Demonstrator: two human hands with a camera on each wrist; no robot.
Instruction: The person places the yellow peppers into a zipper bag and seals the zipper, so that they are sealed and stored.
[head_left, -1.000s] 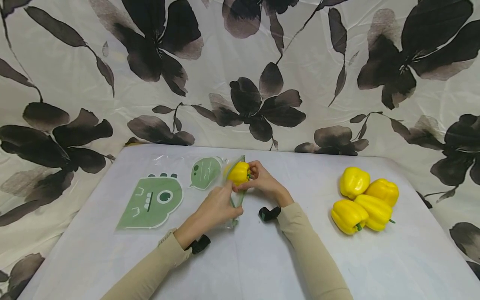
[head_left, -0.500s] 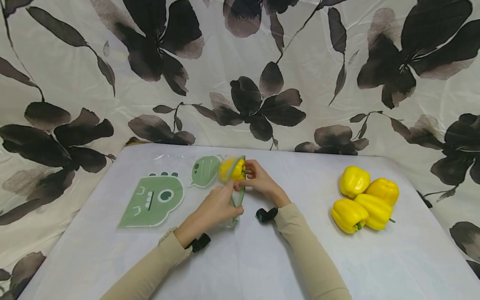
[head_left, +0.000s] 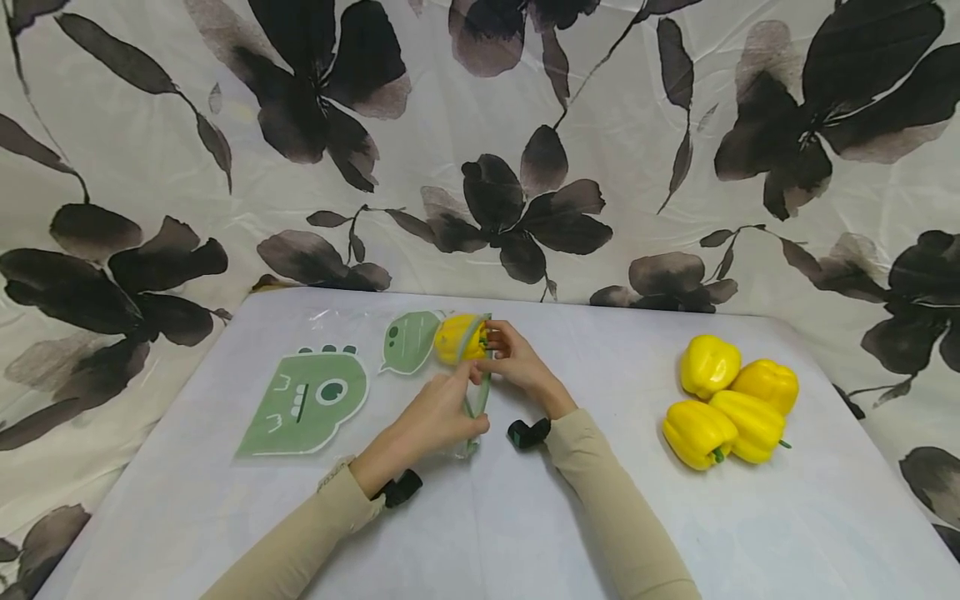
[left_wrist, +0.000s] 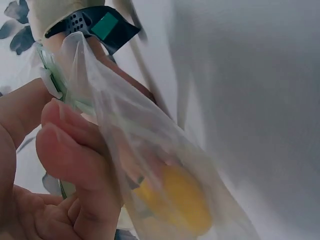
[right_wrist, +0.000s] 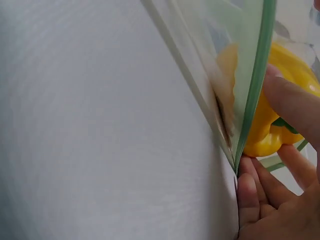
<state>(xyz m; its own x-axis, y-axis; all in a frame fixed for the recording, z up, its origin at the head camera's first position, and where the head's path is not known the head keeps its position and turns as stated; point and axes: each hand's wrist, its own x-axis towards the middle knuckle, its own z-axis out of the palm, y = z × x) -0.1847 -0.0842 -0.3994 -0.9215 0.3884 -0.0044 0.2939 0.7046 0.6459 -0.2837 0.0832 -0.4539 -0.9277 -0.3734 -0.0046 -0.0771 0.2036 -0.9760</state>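
Observation:
A clear plastic zip bag with a green dinosaur print lies flat, its green-edged mouth raised and parted on the right. My left hand grips the near side of that mouth; in the left wrist view its fingers bunch at the bag's edge. A yellow bell pepper sits inside the mouth, its stem end facing right. My right hand holds this stem end, thumb on top and fingers below, as the right wrist view shows. There the green rim passes in front of the pepper.
Several more yellow bell peppers lie in a cluster on the right of the white table. A curtain with dark flowers hangs along the back edge. Each wrist carries a small black camera.
The bell pepper has slid left, deeper into the bag, with the right hand following slightly left. The left hand has stayed in place on the bag's mouth.

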